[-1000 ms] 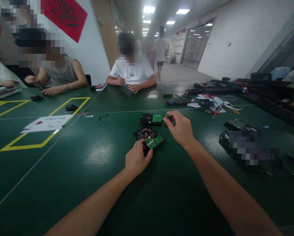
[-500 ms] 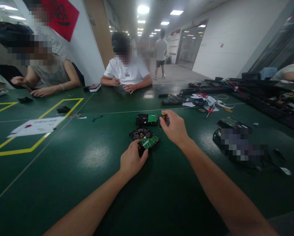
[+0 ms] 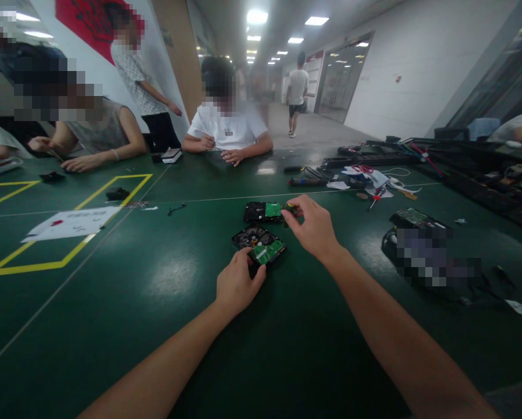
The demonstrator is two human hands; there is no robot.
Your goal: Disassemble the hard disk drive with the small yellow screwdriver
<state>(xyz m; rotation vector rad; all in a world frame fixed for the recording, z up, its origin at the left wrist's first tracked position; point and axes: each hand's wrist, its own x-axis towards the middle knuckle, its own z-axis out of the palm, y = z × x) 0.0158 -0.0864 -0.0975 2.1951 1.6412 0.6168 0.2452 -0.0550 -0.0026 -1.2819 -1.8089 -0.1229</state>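
Note:
My left hand is closed on the near edge of a hard drive, thumb in front and fingers on its left side. The drive lies on the green table with its black underside and green circuit board facing up. My right hand pinches a small screwdriver with a yellow and black handle, held upright beside the drive's right end. Its thin shaft is hard to make out, and I cannot tell whether the tip touches a screw. Just behind lies a second hard drive, also board side up.
On the right are another drive and a blurred dark bundle. Further back lie cables, a red screwdriver and a black frame. A paper sheet is at left. Co-workers sit across the table.
My right hand and the screwdriver have come slightly closer to the held drive. The view has shifted a little. In the background, a standing person has come further into view at left.

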